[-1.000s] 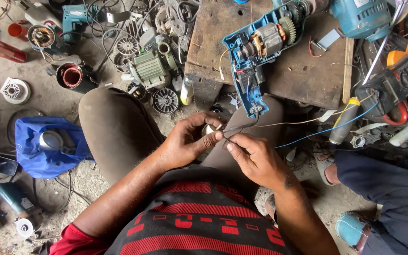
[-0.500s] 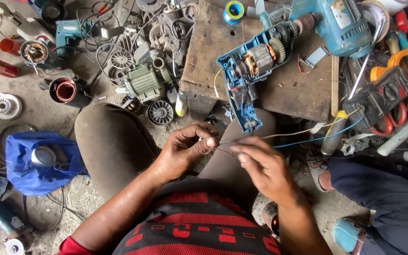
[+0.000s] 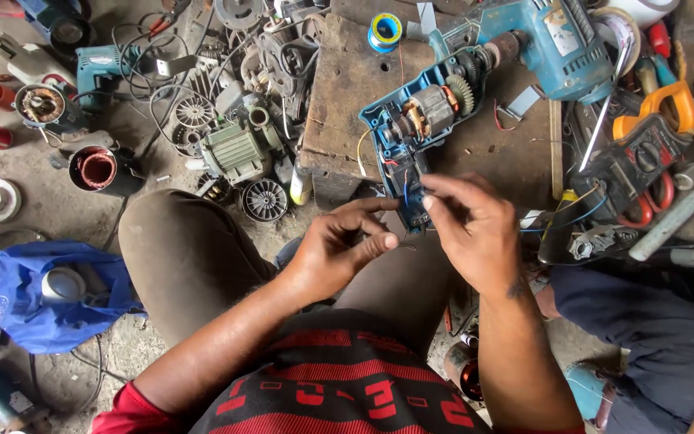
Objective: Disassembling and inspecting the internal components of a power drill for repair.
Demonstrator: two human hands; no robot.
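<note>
An opened blue electric drill (image 3: 419, 120) lies on a wooden block (image 3: 347, 104), its motor and gears bare. My right hand (image 3: 467, 233) is at the lower end of the drill's handle, thumb and forefinger pinched on a thin wire (image 3: 406, 193) there. My left hand (image 3: 339, 249) is just below and left of it, over my knee. Its fingers are curled and its thumb and forefinger are closed on the same barely visible wire. The two hands are a few centimetres apart.
A second blue drill (image 3: 556, 48), a solder spool (image 3: 385, 30) and an orange clamp meter (image 3: 652, 128) lie at the back right. A green motor (image 3: 234, 149), fan wheels and stators litter the floor at left, near a blue bag (image 3: 50, 293). Another person's leg (image 3: 660, 345) is at right.
Both hands have risen from my lap toward the drill's handle. The right hand now reaches the handle's end, and the view has shifted closer to the block.
</note>
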